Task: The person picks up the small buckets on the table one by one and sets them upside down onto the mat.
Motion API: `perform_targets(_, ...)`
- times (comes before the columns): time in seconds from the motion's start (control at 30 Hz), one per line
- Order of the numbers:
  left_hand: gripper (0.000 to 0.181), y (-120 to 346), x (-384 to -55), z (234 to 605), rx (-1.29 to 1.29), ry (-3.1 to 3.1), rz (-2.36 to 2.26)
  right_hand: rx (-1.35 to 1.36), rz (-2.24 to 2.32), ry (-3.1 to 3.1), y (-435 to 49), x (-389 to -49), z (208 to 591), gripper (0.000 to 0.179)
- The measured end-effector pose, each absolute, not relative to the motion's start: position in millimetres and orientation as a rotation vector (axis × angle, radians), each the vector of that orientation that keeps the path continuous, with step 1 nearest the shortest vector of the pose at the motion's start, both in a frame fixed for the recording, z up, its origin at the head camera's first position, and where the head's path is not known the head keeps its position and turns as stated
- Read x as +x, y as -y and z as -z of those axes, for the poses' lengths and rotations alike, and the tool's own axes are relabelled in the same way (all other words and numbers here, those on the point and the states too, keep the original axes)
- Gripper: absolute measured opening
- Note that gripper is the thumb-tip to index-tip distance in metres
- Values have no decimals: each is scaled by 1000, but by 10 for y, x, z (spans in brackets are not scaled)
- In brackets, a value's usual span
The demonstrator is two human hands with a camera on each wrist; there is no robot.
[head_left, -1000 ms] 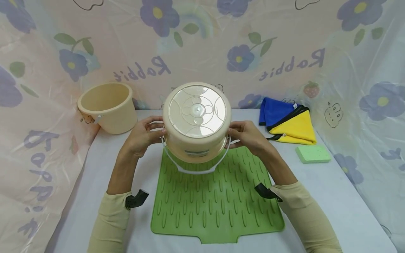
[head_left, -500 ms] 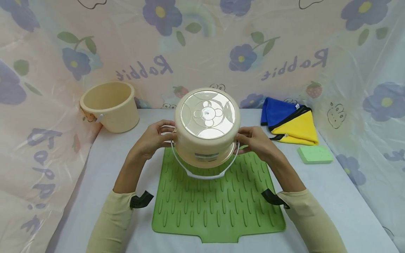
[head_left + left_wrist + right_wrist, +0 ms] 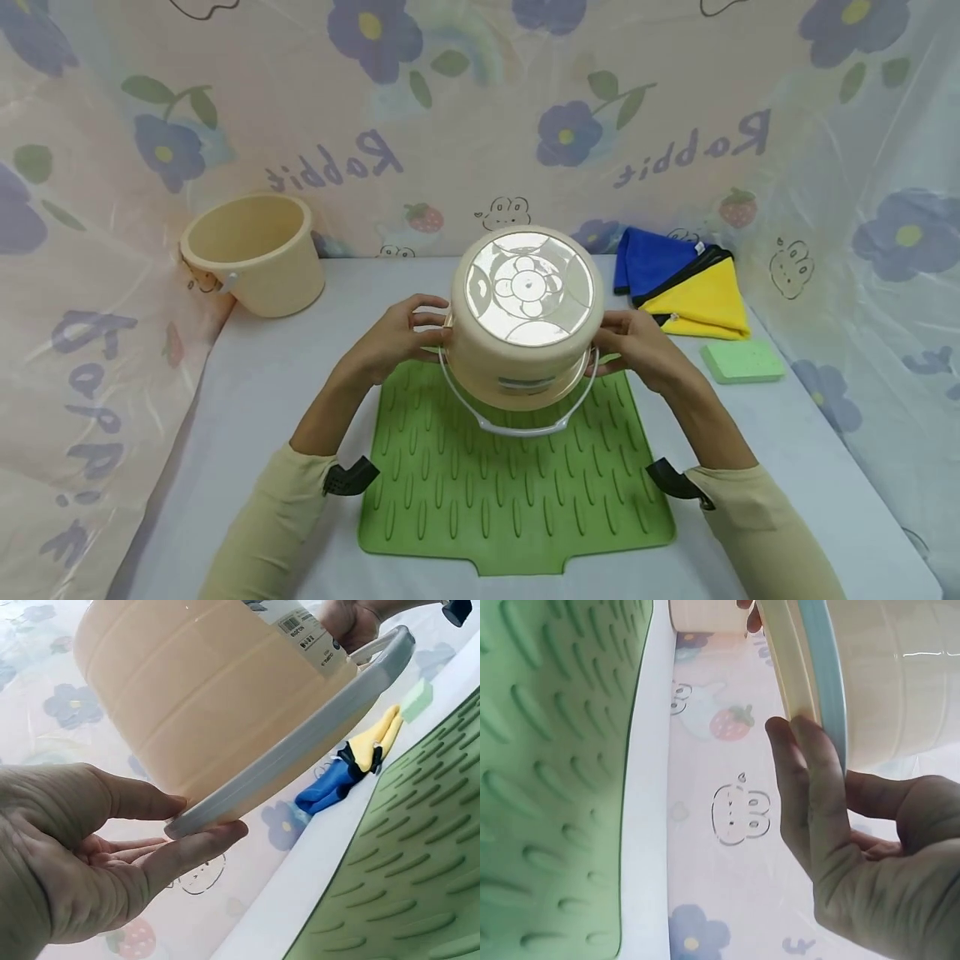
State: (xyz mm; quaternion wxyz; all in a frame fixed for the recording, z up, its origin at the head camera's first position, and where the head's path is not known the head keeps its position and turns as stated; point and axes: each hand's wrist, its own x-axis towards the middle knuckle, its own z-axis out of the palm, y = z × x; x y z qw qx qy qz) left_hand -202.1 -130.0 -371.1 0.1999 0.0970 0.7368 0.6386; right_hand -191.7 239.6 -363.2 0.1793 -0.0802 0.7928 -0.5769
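Upside down above the green ribbed mat [image 3: 480,508], a cream plastic bucket [image 3: 517,367] is held between my two hands, its shiny base facing up and tilted toward me. Its pale handle [image 3: 517,432] hangs down on the near side. My left hand [image 3: 401,337] pinches the bucket's rim at the left, thumb on one side and fingers on the other, as the left wrist view also shows. On the opposite side my right hand [image 3: 637,346] pinches the rim the same way. The inside of this bucket is hidden from view.
A second cream bucket [image 3: 281,271] stands upright at the back left. A folded blue and yellow cloth [image 3: 701,300] lies at the back right, with a light green sponge [image 3: 742,362] in front of it. Patterned curtains [image 3: 465,108] enclose the white table [image 3: 225,467].
Both hands have carried the overturned bucket to the right and slightly down, toward me. The grip on its rim stays the same.
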Motion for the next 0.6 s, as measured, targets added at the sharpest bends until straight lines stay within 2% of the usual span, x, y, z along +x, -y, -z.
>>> perform_targets(0.27,51,1121,-2009,3795,331,-2073,-1704,-184,1621,-2235,-2606,-1872,3710,36)
perform_targets(0.6,44,826,-1979,3999,365,-2028,-1735,-90,1620,-2221,-2857,-1843,3847,27)
